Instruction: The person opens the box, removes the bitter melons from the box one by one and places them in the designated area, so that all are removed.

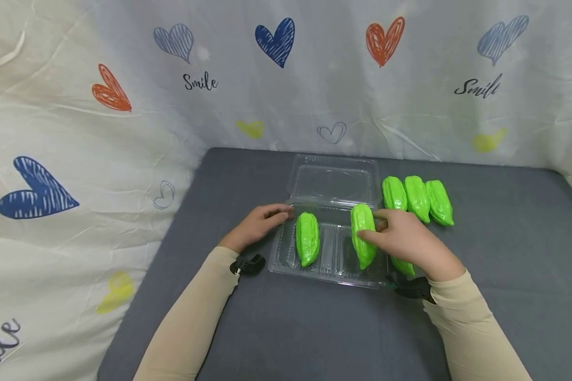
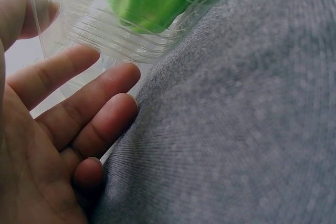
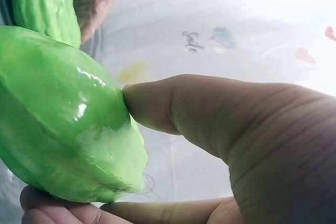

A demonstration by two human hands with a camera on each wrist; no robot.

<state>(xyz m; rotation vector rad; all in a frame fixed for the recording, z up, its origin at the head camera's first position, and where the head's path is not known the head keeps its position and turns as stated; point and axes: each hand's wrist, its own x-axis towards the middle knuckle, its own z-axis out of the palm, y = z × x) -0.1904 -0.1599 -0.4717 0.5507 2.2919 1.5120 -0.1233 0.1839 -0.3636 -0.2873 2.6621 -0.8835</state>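
In the head view my right hand [image 1: 407, 235] pinches a glossy green bitter melon [image 1: 364, 246] between thumb and fingers, over the right compartment of a clear plastic box [image 1: 333, 278]. Close up in the right wrist view, the thumb presses one side of this ridged melon [image 3: 63, 114] and fingertips lie beneath it. Another bitter melon [image 1: 307, 239] lies lengthwise in the left compartment. My left hand [image 1: 257, 225] is at the box's left rim. Its fingers are loosely extended against the clear side wall [image 2: 89, 22], with the thumb at the rim.
The hinged clear lid [image 1: 333, 180] lies folded back behind the box. Three bitter melons [image 1: 417, 198] stand in a row right of the lid, and another melon [image 1: 403, 267] shows partly under my right hand. A grey cloth [image 1: 324, 328] covers the table; a heart-printed curtain [image 1: 286, 106] hangs behind.
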